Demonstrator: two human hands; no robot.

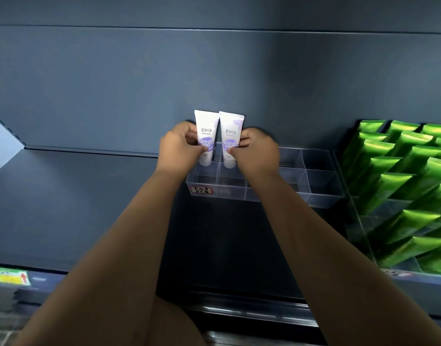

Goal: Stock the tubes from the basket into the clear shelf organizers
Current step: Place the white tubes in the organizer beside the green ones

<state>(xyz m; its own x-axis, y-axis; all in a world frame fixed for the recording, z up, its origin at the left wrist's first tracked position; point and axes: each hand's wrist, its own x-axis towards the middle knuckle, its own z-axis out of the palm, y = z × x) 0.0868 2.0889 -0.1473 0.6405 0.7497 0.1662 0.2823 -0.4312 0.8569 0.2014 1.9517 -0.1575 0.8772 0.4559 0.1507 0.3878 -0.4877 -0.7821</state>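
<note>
At mid-frame my left hand [182,146] pinches one white-and-purple plastic tube [206,136] and my right hand [260,153] a second tube [230,139], both upright at the clear plastic shelf organizer [316,177], whose other cells look empty, so stocking seems barely begun.

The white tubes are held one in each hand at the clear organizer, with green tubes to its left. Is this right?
The head view shows the green tubes right of the clear organizer, not left. The left hand holds the left white tube, the right hand the right white tube.
</note>
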